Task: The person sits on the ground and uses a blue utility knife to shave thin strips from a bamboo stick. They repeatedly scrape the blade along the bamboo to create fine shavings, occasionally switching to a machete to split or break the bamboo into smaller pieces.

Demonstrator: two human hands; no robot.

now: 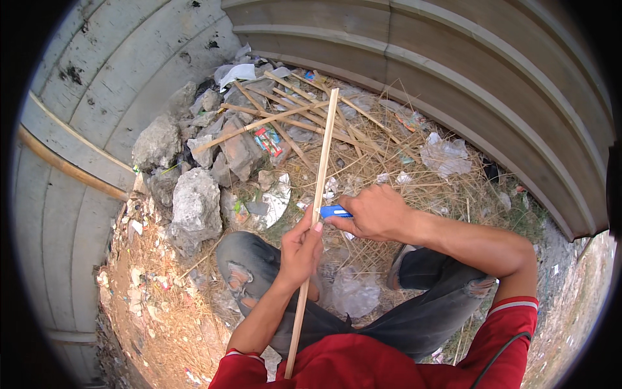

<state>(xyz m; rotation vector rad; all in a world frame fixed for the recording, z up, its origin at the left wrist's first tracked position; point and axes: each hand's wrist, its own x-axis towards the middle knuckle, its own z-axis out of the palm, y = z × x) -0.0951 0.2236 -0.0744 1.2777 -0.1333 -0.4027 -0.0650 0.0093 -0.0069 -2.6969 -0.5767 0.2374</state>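
Observation:
A long, pale wooden strip (325,139), likely split bamboo, stands nearly upright in the picture, its lower end reaching my shirt. My left hand (300,249) is closed around it near the middle. In my right hand (379,214) is a blue utility knife (335,212), gripped in a closed fist. The knife's front end meets the strip just above my left fingers; its blade is too small to make out. Beyond my hands lies a loose pile of similar strips (285,120), crossing one another on the ground.
Grey rocks (195,201) are heaped at the left of the pile. A ribbed metal wall (453,71) curves behind, and a pale panel wall (149,71) rises at the left. Clear plastic scraps (447,155) and dry straw litter the ground. My bent knees (249,259) flank the strip.

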